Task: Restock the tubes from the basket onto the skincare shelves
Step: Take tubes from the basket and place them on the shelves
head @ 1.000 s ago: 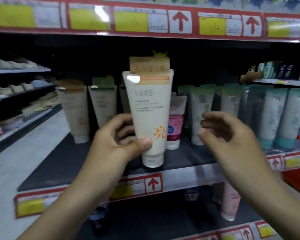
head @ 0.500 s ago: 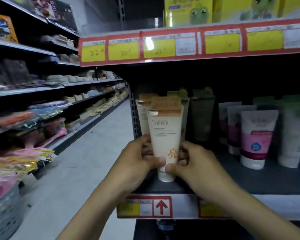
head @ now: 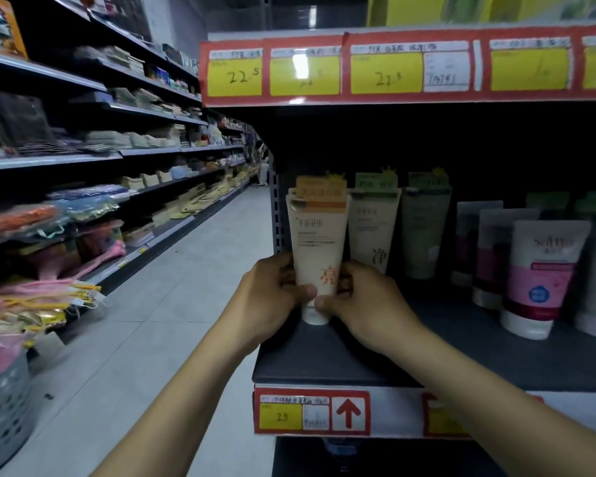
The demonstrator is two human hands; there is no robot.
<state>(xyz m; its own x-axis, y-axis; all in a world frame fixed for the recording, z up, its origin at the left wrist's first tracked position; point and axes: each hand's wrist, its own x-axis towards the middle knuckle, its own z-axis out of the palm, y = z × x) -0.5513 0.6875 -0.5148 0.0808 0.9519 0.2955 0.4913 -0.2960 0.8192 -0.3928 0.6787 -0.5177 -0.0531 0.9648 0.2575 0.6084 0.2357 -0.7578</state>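
Fingers (head: 308, 291) of both hands curled snug round the low end of the orange tube (head: 315, 249), left hand (head: 269, 301) and right hand (head: 362, 304) on each side, cap down at the left end of the shelf (head: 324, 359). Best to set the cap flat, just beside the green tube (head: 372, 232), name facing out. Then let go slowly, so nothing tips.

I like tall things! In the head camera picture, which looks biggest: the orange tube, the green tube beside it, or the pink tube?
1. Orange tube, though it is nearest the camera.
2. Green tube and pink tube look alike; too close to rank.
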